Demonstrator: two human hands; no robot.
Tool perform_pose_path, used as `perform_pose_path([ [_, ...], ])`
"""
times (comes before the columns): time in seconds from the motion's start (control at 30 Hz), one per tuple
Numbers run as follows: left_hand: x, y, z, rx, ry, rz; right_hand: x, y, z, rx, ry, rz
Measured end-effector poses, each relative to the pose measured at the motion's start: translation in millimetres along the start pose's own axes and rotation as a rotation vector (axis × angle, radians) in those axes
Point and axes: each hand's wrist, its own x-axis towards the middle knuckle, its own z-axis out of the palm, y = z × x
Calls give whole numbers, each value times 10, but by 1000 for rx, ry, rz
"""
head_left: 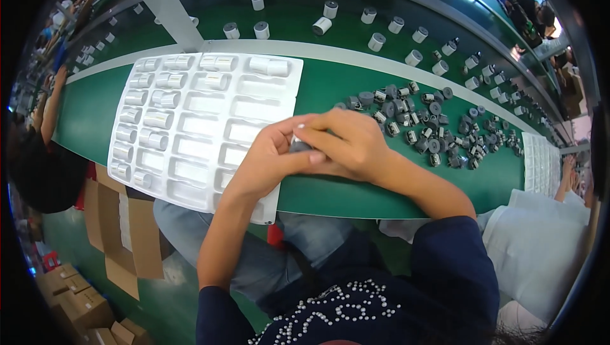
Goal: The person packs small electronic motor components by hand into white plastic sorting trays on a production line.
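Observation:
Close together over the near edge of the green table, my left hand [265, 157] and my right hand [351, 143] are both closed around a small grey cylindrical part [298, 147]. Fingers cover most of it, so its full shape is hidden. Under and beside my left hand lies a white moulded tray [297, 81]. White cylinders [157, 119] fill its left pockets and part of its far row. Right of my hands, many loose grey-and-white parts [401, 110] are heaped on the table.
Beyond a pale rail, white cylinders with dark ends [377, 42] stand on a green conveyor. A grey post [159, 5] rises behind the tray. Cardboard boxes [130, 237] stand on the floor at left. People sit at both sides; another white tray [542, 164] lies far right.

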Motion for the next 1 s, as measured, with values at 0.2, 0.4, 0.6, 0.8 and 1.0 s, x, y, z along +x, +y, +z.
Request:
perform_pose_path([
  [0.2,-95,54,-12,250,-43,-94,52,-148,-167,45,-91,13],
  [0.4,37,257,117,612,178,153,360,94,-226,42,-92,83],
  [0.6,617,471,-302,1795,126,684,633,1789,-75,-409,-260,615],
  [0.8,663,239,-363,1814,190,641,519,1976,-58,-428,-446,683],
  [1.0,660,276,-461,1633,314,517,357,1965,-854,-625,-226,883],
])
